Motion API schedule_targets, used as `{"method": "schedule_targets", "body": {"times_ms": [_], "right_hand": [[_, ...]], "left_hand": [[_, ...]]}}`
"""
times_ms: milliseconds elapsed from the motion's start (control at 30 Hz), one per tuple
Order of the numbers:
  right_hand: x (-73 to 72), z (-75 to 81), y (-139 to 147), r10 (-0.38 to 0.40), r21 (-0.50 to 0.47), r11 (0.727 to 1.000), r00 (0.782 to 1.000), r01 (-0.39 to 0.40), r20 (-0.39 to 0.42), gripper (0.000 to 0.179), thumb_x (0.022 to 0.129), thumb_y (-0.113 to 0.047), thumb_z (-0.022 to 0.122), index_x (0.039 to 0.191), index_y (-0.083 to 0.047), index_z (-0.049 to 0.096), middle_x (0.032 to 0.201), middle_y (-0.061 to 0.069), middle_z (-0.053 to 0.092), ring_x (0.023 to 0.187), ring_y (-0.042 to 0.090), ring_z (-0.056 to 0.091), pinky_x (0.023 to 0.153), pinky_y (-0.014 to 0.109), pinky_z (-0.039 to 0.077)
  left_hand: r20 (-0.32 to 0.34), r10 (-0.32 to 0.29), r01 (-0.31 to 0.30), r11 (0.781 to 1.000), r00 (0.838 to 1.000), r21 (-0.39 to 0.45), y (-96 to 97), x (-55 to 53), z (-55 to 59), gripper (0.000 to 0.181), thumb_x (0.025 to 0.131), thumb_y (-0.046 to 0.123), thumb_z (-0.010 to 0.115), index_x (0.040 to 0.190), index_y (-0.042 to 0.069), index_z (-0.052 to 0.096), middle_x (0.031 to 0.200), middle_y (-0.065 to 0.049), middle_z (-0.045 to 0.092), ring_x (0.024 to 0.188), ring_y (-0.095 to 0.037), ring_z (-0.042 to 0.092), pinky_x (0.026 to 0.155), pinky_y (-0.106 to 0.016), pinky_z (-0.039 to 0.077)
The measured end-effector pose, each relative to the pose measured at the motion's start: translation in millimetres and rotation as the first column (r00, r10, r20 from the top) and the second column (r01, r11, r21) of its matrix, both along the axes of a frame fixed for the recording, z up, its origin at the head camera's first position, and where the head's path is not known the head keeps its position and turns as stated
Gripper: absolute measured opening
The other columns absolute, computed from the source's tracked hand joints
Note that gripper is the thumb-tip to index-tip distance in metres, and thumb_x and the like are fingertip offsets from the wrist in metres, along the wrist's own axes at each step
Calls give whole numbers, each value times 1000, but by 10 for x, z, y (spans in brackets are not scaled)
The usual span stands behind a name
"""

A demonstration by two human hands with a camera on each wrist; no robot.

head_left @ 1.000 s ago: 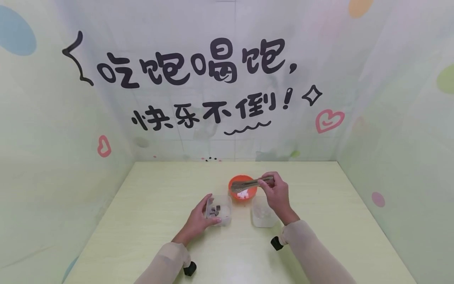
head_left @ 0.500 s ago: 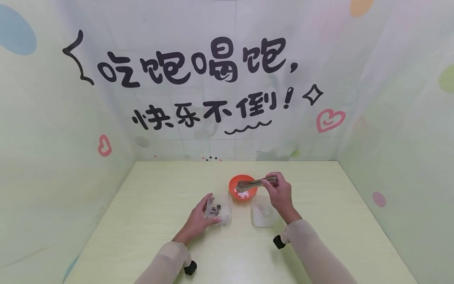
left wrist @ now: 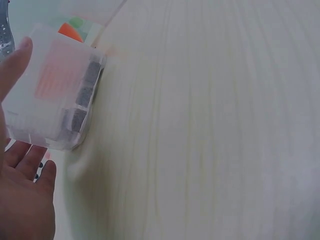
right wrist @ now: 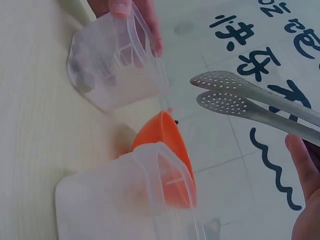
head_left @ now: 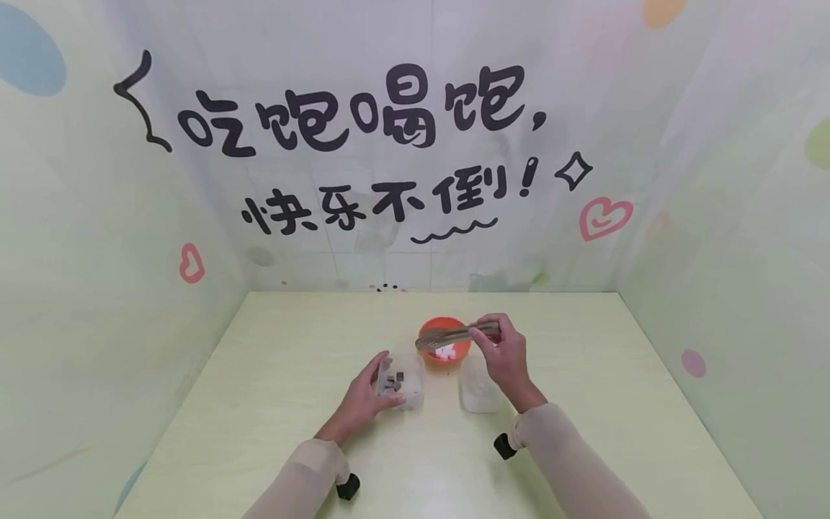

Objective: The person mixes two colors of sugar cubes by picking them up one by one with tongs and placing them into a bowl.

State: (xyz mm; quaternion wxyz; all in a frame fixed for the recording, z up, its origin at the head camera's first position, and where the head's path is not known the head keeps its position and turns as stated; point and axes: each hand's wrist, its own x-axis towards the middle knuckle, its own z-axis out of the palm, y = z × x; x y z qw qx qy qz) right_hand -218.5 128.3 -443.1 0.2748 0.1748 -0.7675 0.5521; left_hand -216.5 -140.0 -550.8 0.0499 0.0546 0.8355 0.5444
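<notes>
My left hand (head_left: pixel 362 401) grips a clear plastic container (head_left: pixel 411 365) by its left side, thumb in front and fingers behind. Several dark cubes (head_left: pixel 399 376) lie in it; in the left wrist view some show through its wall. My right hand (head_left: pixel 509 356) pinches metal tongs (right wrist: pixel 270 105) by the handle. Their perforated tips hang above the orange bowl (head_left: pixel 465 352), partly covering it. White cubes (head_left: pixel 445 352) sit in the bowl. In the right wrist view the tong tips are slightly apart with nothing visible between them.
A second clear plastic container (head_left: pixel 478 391) stands below my right hand, right of the held one. All rest on a pale wooden table (head_left: pixel 292 331). A printed curtain (head_left: pixel 311 65) encloses the back and sides.
The tongs moved a little right over the bowl, then back left to its left rim. My left hand and its container have stayed in place.
</notes>
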Motion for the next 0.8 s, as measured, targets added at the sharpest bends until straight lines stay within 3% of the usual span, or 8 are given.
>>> {"method": "schedule_targets", "body": {"times_ms": [333,567,800], "right_hand": [[101,-60,-168,77,28,997,997,-77,23,20,83,8,71,98,10,58,84,18,70,69,29,68,65,27,58],[-45,-441,-218,123,49,991,988,-128,96,21,85,2,72,101,2,59,87,11,69,74,24,69,69,33,59],[-46,-518,-278,178,70,980,976,-188,123,18,87,-6,72,101,-6,61,89,5,70,75,18,70,68,28,59]], "left_hand": [[-6,-1,1,1000,1000,-12,-6,-6,-13,97,74,24,86,153,18,30,153,-13,36,137,-38,35,111,-54,29],[-12,-13,13,1000,1000,0,-12,-3,-11,97,74,25,86,153,17,31,153,-12,36,138,-36,34,112,-53,28],[-8,-18,18,1000,1000,11,-16,3,-4,97,74,25,86,153,17,30,153,-12,35,139,-35,33,112,-54,27]]}}
